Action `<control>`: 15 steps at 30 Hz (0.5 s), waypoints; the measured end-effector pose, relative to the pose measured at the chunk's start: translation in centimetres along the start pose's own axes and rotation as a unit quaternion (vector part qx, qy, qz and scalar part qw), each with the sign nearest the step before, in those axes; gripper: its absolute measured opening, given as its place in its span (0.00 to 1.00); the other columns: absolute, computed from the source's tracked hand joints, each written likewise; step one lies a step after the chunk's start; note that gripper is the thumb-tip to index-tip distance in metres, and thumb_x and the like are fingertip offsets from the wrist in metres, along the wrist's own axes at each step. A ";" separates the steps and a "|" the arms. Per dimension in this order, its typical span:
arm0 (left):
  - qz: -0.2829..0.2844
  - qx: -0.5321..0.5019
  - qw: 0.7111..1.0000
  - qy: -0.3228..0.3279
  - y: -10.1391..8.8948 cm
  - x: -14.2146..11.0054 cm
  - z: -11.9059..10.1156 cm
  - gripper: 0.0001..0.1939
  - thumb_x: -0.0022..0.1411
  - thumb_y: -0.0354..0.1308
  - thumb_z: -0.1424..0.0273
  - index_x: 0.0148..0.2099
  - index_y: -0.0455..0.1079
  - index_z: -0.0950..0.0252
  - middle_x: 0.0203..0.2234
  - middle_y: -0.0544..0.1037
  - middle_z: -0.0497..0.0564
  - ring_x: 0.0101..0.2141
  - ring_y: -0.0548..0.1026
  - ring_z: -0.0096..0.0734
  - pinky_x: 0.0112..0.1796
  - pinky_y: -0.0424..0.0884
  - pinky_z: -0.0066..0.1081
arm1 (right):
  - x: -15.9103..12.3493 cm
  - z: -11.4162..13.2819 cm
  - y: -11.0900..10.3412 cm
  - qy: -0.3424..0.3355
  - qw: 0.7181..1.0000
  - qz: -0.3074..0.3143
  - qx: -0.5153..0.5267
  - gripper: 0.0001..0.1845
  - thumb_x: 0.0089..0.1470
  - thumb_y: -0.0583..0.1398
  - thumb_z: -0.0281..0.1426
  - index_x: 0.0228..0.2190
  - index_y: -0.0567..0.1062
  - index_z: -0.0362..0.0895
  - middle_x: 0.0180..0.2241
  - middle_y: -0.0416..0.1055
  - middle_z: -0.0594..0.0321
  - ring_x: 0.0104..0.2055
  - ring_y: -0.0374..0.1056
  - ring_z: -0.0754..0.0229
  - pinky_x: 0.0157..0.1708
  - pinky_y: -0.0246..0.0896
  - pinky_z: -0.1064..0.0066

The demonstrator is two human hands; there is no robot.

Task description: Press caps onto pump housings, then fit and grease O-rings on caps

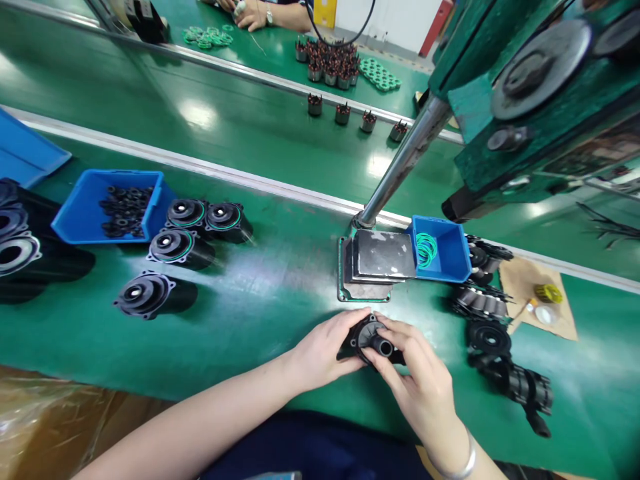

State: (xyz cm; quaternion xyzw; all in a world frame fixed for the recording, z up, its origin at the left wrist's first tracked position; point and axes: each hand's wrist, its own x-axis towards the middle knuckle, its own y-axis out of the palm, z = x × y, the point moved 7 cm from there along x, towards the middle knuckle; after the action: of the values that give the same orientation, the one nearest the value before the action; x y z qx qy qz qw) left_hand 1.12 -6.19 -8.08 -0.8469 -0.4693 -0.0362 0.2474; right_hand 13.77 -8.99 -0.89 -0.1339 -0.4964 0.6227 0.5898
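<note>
Near the front edge of the bench, my left hand (325,350) is wrapped round a black pump housing (349,343), much of it hidden by the fingers. My right hand (423,367) grips a black pump cover (384,346) with a short round spout facing me. The cover sits against the top of the housing; whether it is fully seated I cannot tell. Just beyond both hands stands the metal block (385,253) of a press. To the left, a black housing (145,293) with a flanged rim stands alone, and several more housings (175,247) with green rings stand behind it.
The green press head (540,113) overhangs on the right, its steel column (405,160) behind the block. A blue bin (453,257) holds green rings. Black covers (489,338) lie at right. Another blue bin (75,207) holds small black parts. Across the bench are a co-worker's hands (253,15).
</note>
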 end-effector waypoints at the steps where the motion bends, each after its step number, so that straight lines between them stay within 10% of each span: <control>1: 0.001 0.003 1.000 0.015 0.1 0.0 -0.1 0.37 0.61 0.63 0.70 0.67 0.49 0.56 0.59 0.69 0.59 0.58 0.70 0.44 0.58 0.71 0.44 | -0.1 0.0 0.2 0.004 1.000 -0.001 0.005 0.14 0.57 0.63 0.28 0.45 0.68 0.41 0.46 0.71 0.53 0.51 0.71 0.61 0.50 0.72 0.71; 9: -0.033 0.071 0.994 0.082 -0.7 0.6 -2.3 0.30 0.55 0.65 0.74 0.59 0.62 0.56 0.52 0.73 0.56 0.51 0.76 0.40 0.50 0.76 0.38 | 0.3 -1.1 -1.2 0.044 0.997 0.045 0.052 0.23 0.58 0.61 0.42 0.50 0.64 0.43 0.47 0.72 0.55 0.49 0.74 0.60 0.46 0.75 0.69; 11: -0.047 0.084 0.990 0.102 -2.6 1.8 -4.5 0.31 0.53 0.67 0.72 0.58 0.64 0.56 0.51 0.74 0.55 0.50 0.76 0.41 0.49 0.76 0.37 | 2.8 -0.7 -5.8 0.017 0.998 0.022 0.058 0.27 0.57 0.61 0.46 0.52 0.66 0.43 0.48 0.72 0.52 0.50 0.73 0.58 0.48 0.75 0.67; 15: -0.097 0.098 0.985 0.106 -7.0 6.7 -8.1 0.29 0.52 0.68 0.71 0.56 0.66 0.56 0.49 0.76 0.52 0.50 0.76 0.40 0.52 0.73 0.39 | 10.0 1.3 -21.2 -0.031 0.949 -0.314 0.015 0.16 0.60 0.57 0.35 0.45 0.73 0.38 0.47 0.73 0.51 0.46 0.75 0.61 0.46 0.70 0.71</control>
State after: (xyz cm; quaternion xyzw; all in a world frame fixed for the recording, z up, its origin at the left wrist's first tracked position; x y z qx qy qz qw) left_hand 0.51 -1.55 3.64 -0.7604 -0.5213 -0.1033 0.3734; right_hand 22.89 -4.93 20.40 0.0567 -0.5224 0.4173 0.7414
